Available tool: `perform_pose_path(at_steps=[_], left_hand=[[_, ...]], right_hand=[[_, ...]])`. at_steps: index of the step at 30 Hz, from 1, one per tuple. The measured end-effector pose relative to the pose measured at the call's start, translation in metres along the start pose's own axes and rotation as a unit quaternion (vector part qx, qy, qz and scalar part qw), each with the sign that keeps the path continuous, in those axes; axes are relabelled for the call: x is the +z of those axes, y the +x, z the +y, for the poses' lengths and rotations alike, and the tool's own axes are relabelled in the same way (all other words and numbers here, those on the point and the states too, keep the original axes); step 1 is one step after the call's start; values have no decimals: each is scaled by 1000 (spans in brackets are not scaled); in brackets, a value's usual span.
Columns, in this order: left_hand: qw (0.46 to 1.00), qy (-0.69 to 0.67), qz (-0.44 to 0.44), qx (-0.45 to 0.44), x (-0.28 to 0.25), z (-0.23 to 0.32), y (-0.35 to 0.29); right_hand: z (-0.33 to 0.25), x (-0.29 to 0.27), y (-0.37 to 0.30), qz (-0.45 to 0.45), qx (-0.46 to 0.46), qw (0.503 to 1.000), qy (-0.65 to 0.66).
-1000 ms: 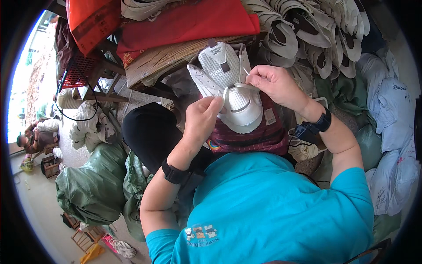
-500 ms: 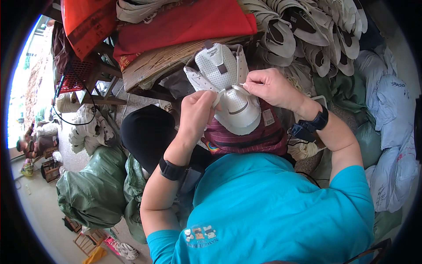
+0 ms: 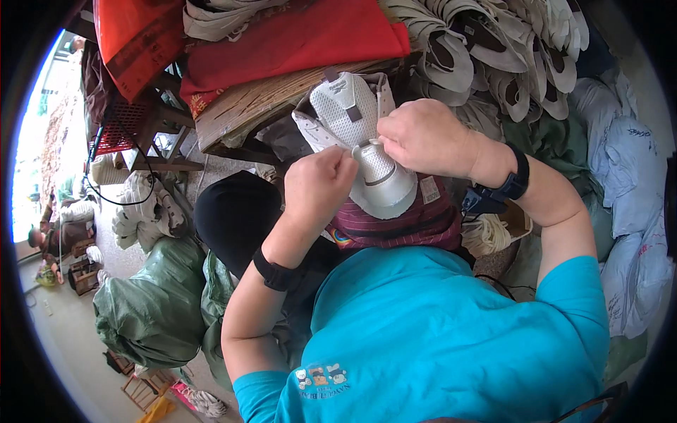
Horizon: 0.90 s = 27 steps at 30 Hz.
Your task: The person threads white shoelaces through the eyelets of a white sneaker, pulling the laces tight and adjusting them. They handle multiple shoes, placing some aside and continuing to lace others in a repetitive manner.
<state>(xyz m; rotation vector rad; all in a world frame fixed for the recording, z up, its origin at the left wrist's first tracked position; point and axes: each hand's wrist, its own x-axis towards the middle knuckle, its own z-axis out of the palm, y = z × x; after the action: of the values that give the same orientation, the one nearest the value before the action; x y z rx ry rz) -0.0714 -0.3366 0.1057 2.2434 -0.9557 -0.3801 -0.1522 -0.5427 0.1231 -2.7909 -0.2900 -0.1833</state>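
A white shoe upper (image 3: 388, 200) rests over my lap with its toe toward me and its mesh tongue (image 3: 345, 99) laid back. A white shoelace (image 3: 366, 143) crosses it just behind the toe. My left hand (image 3: 321, 181) is closed at the left eyelet edge, pinching the lace; its fingertips are partly hidden. On the opposite edge my right hand (image 3: 428, 139) is also closed on the lace, back of the hand up, covering the right eyelets. Beneath the upper lies a maroon striped cloth (image 3: 395, 231).
A wooden bench (image 3: 243, 106) with red cloth (image 3: 303, 53) stands just beyond the upper. Several grey shoe uppers (image 3: 451, 63) are heaped at the far right. Green sacks (image 3: 151, 303) lie to the left, pale bags (image 3: 627, 183) to the right. A lace bundle (image 3: 486, 236) sits by my right forearm.
My right hand has turned over and come in closer to the upper's right edge, hiding the lace end seen before. My left hand has rolled slightly and stays at the left edge.
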Motion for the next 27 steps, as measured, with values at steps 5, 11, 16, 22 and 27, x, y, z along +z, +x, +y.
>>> perform_pose_path(at_steps=[5,11,16,22,27], left_hand=[[948,274,-103,126,-22,4,7],[957,163,-67,231,-53,15,31],[950,203,-102,213,-52,9,38],[944,226,-63,233,-46,7,30],[948,181,-45,259,-40,-3,28]], right_hand=[[-17,9,-9,47,-99,978,-177],[-5,-14,4,0,-124,983,-139],[-1,-17,19,-140,-59,987,-53],[1,-19,17,42,-56,997,41],[6,-23,24,-44,-50,995,68]])
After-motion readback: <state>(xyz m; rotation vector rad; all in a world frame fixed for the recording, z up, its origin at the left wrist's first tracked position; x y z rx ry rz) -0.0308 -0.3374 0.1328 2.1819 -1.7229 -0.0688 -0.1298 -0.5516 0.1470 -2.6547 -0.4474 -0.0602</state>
